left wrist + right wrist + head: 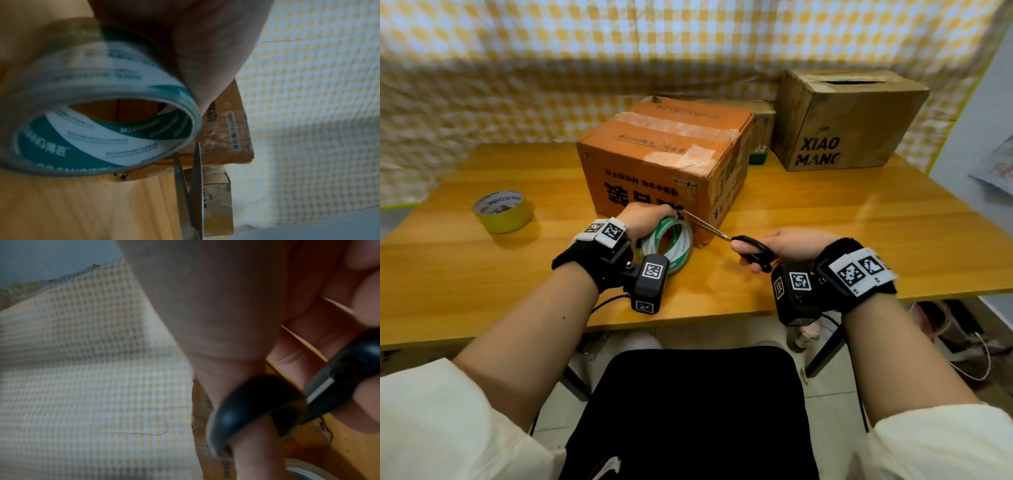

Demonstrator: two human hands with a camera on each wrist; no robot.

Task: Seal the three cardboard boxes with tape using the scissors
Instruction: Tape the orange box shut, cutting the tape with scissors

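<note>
Nearest, the left hand [642, 219] curls round a green-and-white tape roll [671, 245] standing on edge on the wooden table [825, 219], just before the front face of the orange box [664, 164]; the left wrist view reads "BOJIANG" on its core. The right hand [787, 245] grips the black handles of the scissors [726, 236], thumb through 1 loop, with the blades slightly parted and their tips at the left fingers [671, 210], by the roll's upper rim. Any tape strip between the blades is too small to make out. Bare tabletop lies to the right of the hands, out to the near edge. Left of them a yellow tape roll [504, 211] lies flat, well apart, marked "MADE IN CHINA". The orange box's top carries pale tape strips and handwriting I cannot read; its front print is upside down. Behind it a small box [762, 128] is mostly hidden. At the far right a brown box [849, 120], printed "XIAO MANG", shows a dark gap in its top. A yellow checked cloth [585, 51] hangs behind
</note>
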